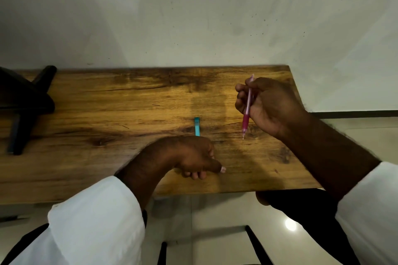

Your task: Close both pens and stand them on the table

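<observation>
My right hand (269,105) grips a pink pen (247,109) above the right part of the wooden table (107,109). The pen's tip points down toward me, just over the wood. My left hand (193,157) rests on the table near its front edge with the fingers curled under and the thumb stretched to the right. A teal pen (197,126) sticks out from behind that hand and lies on the wood; whether the fingers hold it is hidden. Both forearms wear white sleeves.
A dark stand with splayed legs (23,105) sits at the table's left end. A stained pale wall (193,17) rises right behind the table. Below the front edge are glossy floor tiles (215,217) and black chair legs (256,245).
</observation>
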